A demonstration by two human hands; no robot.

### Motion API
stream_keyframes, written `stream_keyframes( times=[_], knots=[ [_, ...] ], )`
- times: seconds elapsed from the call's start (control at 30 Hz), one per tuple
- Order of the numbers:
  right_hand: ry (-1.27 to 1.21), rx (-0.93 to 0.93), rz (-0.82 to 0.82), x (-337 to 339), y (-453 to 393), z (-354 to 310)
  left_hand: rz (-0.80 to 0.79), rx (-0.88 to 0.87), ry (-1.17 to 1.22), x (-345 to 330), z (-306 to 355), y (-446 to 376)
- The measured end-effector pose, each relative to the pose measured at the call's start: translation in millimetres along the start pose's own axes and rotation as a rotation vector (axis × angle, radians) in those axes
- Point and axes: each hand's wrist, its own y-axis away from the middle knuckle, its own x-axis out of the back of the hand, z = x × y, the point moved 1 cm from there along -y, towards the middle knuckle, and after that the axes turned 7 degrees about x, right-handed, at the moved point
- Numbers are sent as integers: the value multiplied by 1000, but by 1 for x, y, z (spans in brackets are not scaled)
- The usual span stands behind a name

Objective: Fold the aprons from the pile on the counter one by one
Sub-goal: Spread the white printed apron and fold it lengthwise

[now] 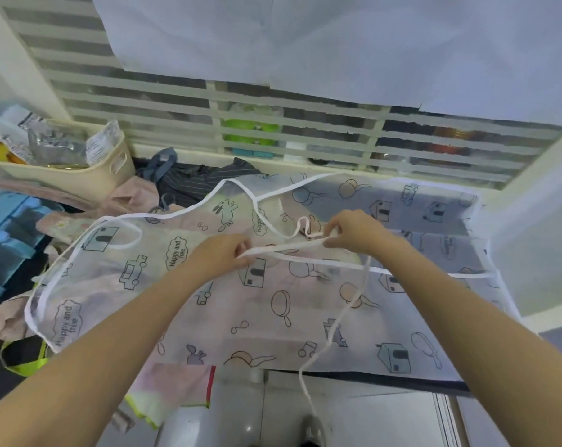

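At the far left a cream basket (79,175) stands against the wall, stuffed with foil and paper packets. Below it, blue and pink cloths lie bunched on the counter (402,380), and a yellow-green strap (25,362) loops near the front edge. Just right of the basket sits the pile (189,179) of aprons waiting behind: a dark striped one with a denim-blue piece on top of it.

The translucent apron (273,304) printed with cars, houses, rabbits and "Happy and free" clouds is spread flat across most of the counter, over the pink cloths, its white-bound edge curving along the left side and its front hem hanging a little past the counter's front edge. A pink cloth with a red edge (176,382) droops from under it.

The left hand (223,251), over the middle of the apron, has its fingers curled, pinching one end of a white tie strap (286,248). The right hand (353,230), close beside it, pinches the same strap with curled fingers, and a small loop of strap bunches just beyond its fingertips. A long tail of the strap (334,327) hangs below the right hand, down past the counter edge toward the floor
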Motion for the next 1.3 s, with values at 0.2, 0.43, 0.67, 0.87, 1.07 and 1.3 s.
stream_keyframes(
  times=[0.2, 0.43, 0.67, 0.87, 1.07, 1.3],
  knots=[
    [367, -188, -213, 25, 6, 49, -268, 25, -8, -4, -17, -18],
    [521, -205, -394, -3, 11, 95, -361, 28, -13, -5, -20, -28],
    [479, 128, -146, -54, 2, 37, -244, 47, -99, -11, 3, -28],
    [221, 467, 43, -121, 24, -47, 237, -61, -411, -27, 14, 8],
    [332, 121, -135, -142, 23, -12, -249, -152, -684, -77, 3, 51],
    [382, -67, -38, -117, 34, 24, -334, -149, -605, -59, 10, 33]
  ],
)
